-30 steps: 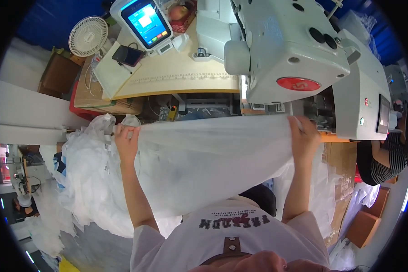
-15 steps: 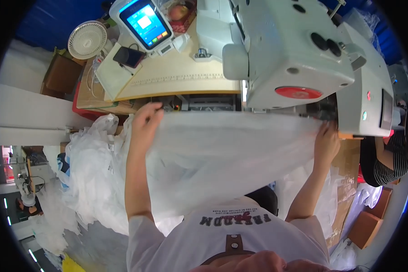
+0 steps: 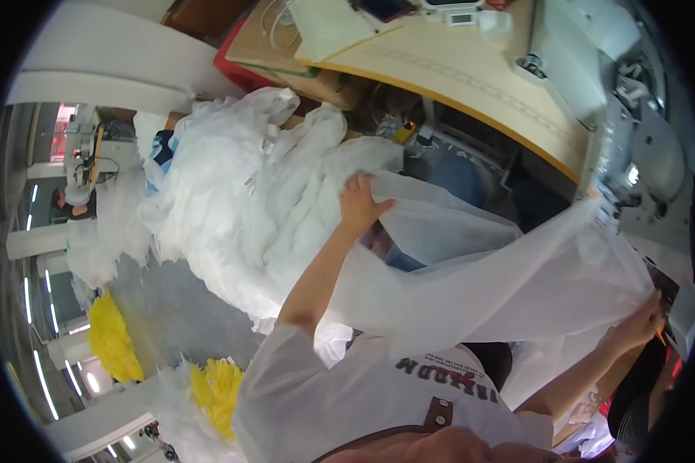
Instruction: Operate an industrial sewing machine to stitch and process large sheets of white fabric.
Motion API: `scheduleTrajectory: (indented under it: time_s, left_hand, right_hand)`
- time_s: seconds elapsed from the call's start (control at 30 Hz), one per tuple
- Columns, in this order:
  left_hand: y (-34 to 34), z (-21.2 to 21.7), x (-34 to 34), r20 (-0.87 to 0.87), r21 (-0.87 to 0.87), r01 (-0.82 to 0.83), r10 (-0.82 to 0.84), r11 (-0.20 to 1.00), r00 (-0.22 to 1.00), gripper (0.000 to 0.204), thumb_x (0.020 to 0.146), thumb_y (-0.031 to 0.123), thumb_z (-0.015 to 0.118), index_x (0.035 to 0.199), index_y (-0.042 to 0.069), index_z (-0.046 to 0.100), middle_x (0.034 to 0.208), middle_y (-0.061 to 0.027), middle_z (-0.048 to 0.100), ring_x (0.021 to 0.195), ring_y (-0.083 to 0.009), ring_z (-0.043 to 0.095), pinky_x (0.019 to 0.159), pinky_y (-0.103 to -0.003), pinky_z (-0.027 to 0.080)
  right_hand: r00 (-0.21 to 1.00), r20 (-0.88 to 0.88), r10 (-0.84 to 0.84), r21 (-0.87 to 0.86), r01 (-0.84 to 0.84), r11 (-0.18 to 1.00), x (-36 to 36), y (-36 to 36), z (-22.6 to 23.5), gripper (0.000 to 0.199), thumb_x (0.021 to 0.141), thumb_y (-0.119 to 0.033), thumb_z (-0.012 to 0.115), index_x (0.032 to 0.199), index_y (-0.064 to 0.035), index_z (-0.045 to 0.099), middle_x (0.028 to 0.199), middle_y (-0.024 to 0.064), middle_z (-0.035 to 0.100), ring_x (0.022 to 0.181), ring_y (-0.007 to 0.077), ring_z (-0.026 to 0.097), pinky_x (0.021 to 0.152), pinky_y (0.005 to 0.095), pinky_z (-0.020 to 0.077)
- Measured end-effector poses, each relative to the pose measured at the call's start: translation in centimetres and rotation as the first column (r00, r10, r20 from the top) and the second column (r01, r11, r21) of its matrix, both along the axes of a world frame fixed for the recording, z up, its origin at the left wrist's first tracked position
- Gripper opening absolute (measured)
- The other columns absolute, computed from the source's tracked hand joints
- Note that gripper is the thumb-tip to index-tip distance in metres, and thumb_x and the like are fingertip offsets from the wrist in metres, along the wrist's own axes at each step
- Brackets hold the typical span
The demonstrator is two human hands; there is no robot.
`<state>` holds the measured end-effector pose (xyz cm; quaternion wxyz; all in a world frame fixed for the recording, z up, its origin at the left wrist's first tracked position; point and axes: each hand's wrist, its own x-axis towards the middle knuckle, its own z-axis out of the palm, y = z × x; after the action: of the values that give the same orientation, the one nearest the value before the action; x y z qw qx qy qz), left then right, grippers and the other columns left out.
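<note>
A large sheet of thin, see-through white fabric (image 3: 509,285) stretches from my lap up to the sewing machine (image 3: 648,147) at the right. My left hand (image 3: 360,202) lies at the fabric's left part, beside the heap, with the thumb held away from the fingers. At the far right, my right hand (image 3: 639,322) is closed on the fabric's edge, below the machine. A small orange bit shows by its fingers; what it is I cannot make out. The fabric's upper corner reaches the machine's needle area, where the contact is hard to see.
A big heap of white fabric (image 3: 231,193) is piled at my left. Ahead curves the pale worktable (image 3: 471,77) with a yellow edge and a printed ruler. Yellow bundles (image 3: 114,336) lie on the far left. Below the table are a frame and a small yellow-and-red part.
My view has turned left and down. The fabric, earlier stretched straight between both hands along the table edge, now slants and folds. My left hand has spread from its curled pose.
</note>
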<state>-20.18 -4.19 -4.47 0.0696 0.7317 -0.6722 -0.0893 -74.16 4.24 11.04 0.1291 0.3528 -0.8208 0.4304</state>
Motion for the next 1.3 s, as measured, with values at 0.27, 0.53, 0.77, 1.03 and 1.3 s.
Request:
scheduleTrajectory:
  time_s: [0.27,0.53,0.77,1.03,1.3]
  left_hand:
    - [-0.4,-8.5,30.7,-0.423,0.362,-0.681,0.763,0.637,0.488,0.048,0.072,0.024,0.065,0.113,0.002,0.054,0.100,-0.0233,0.060,0.099,-0.0310,0.057,0.086,-0.045,0.042]
    - [10.2,-12.0,20.8,-0.251,-0.004,-0.573,0.553,0.820,0.794,0.076,0.070,0.021,0.074,0.133,0.004,0.035,0.121,-0.0182,0.053,0.113,-0.0315,0.050,0.091,-0.037,0.040]
    - [13.1,1.7,21.0,-0.671,0.260,-0.315,0.405,0.913,0.621,0.038,0.076,0.012,0.068,0.110,0.000,0.056,0.108,-0.0131,0.059,0.092,-0.0236,0.056,0.086,-0.031,0.042]
    - [16.0,8.6,22.6,-0.727,0.197,-0.401,0.408,0.895,0.552,0.037,0.079,0.021,0.068,0.108,0.001,0.056,0.097,-0.0098,0.060,0.090,-0.0184,0.055,0.083,-0.030,0.041]
    - [13.3,-13.9,12.3,0.037,0.062,-0.558,0.557,0.828,0.830,0.040,0.074,0.017,0.065,0.109,0.001,0.051,0.107,-0.0188,0.054,0.095,-0.0365,0.054,0.078,-0.044,0.047]
  right_hand:
    - [0.967,0.241,0.078,-0.158,-0.041,0.987,2.4,2.7,-0.7,0.036,0.088,-0.016,0.055,0.116,0.0059,0.054,0.117,0.0155,0.056,0.108,0.0243,0.052,0.093,0.0306,0.0408]
    - [0.812,0.268,0.519,0.579,-0.566,0.586,9.8,5.4,-16.1,0.054,0.068,-0.007,0.063,0.117,0.0089,0.049,0.118,0.0219,0.054,0.119,0.0344,0.042,0.101,0.0372,0.0344]
    - [0.947,-0.064,0.315,0.885,-0.092,0.456,-14.8,18.4,-15.5,0.049,0.077,-0.001,0.048,0.126,0.0001,0.046,0.107,0.0168,0.061,0.094,0.0268,0.061,0.078,0.0384,0.0485]
    - [0.861,0.277,0.426,0.752,-0.470,0.462,-15.8,17.7,-7.4,0.031,0.087,-0.010,0.046,0.115,-0.0016,0.056,0.109,0.0130,0.059,0.108,0.0242,0.052,0.093,0.0360,0.0391]
    - [0.052,0.319,0.946,0.178,-0.984,-0.006,41.5,-14.3,-13.6,0.058,0.076,-0.006,0.062,0.130,-0.0080,0.040,0.126,0.0159,0.048,0.118,0.0321,0.045,0.099,0.0381,0.0367]
